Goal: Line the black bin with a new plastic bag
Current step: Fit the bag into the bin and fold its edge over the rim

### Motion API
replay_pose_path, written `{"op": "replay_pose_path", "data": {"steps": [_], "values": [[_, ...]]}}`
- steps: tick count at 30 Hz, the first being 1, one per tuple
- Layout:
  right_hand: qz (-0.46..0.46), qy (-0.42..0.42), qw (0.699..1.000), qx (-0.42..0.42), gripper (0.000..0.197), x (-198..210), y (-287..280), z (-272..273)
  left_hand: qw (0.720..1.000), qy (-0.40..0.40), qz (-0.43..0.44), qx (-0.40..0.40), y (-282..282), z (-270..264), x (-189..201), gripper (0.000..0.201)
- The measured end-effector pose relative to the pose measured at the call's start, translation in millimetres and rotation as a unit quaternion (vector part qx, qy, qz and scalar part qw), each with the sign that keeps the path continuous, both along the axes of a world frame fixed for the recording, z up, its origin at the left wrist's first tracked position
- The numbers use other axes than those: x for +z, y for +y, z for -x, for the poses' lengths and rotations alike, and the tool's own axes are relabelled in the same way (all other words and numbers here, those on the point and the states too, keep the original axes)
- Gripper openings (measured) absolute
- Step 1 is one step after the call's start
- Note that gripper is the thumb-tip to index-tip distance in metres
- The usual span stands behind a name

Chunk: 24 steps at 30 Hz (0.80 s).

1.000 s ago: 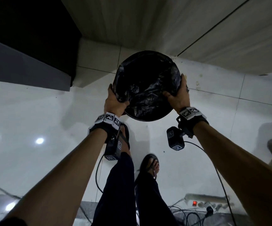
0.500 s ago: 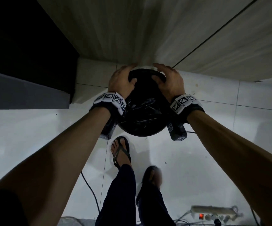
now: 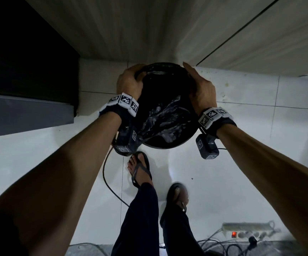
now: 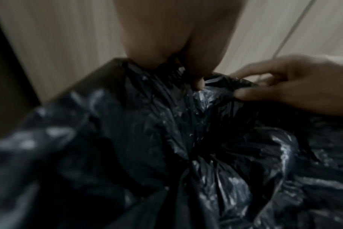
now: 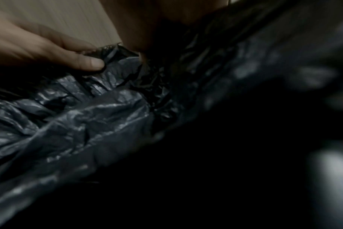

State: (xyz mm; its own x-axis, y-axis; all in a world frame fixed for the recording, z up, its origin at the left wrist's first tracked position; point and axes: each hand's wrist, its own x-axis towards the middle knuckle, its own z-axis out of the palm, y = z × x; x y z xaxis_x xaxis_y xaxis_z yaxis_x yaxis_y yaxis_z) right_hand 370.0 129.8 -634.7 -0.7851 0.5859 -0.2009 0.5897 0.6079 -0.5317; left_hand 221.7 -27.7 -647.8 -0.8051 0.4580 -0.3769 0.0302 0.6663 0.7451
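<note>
Standing on the pale tiled floor [image 3: 223, 137] just in front of a light wood-grain cabinet [image 3: 149, 30], the round black bin [image 3: 169, 145] has a crinkled black plastic bag [image 3: 164, 117] sunk into its mouth, glossy folds bunched toward the near side and the far part of the opening dark. At the far rim the film is gathered over the edge. The left hand [image 3: 129, 82] grips the far-left of the rim, its fingers curled over the edge with the thumb inside; the left wrist view shows two of its fingertips [image 4: 198, 83] pressed down into the puckered plastic. The right hand [image 3: 202, 89] holds the far-right of the rim, fingers wrapped over the outer side, and the right wrist view shows its fingers closing on a fold of the bag, though that picture is dim and blurred. In each wrist view the opposite hand appears at the side, pinching the bag's edge with narrow fingers.

Both wrists wear bands with black-and-white square markers, and a small dark camera hangs below each. Nearer, two feet in dark sandals [image 3: 140, 169] stand on the tiles below dark trouser legs, the left one close to the bin's near edge. A black cable [image 3: 109, 183] curves across the floor beside it. At the near right lies a white power strip [image 3: 247, 231] with a red lit switch among tangled cords. To the left sits a dark cabinet [image 3: 26, 52] with a grey ledge.
</note>
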Motion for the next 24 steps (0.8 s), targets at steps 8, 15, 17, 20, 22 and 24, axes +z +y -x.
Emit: {"op": "replay_pose_path", "data": {"steps": [8,15,17,20,22,24], "values": [[0.050,-0.086,0.995,-0.023,0.068,0.5,-18.7,-9.5,0.992,-0.019,-0.003,0.123,-31.5,-17.2,1.0,0.030],[-0.011,-0.008,0.999,0.033,0.047,5.5,-15.0,18.3,0.997,0.061,0.035,-0.019,-19.4,-5.7,19.1,0.048],[-0.022,0.000,0.999,0.044,0.043,3.0,-15.8,22.1,0.990,0.082,0.030,-0.112,-4.6,2.0,23.2,0.045],[-0.034,-0.014,0.999,0.016,0.051,0.9,-12.9,21.3,0.986,0.074,0.020,-0.147,11.5,8.8,18.6,0.038],[-0.029,-0.033,0.999,-0.016,0.050,2.1,-9.1,15.2,0.991,0.059,0.010,-0.119,12.3,10.0,14.1,0.037],[-0.038,-0.046,0.998,-0.037,0.045,3.5,-4.8,5.3,0.994,0.055,0.003,-0.093,7.8,7.2,11.4,0.037]]}}
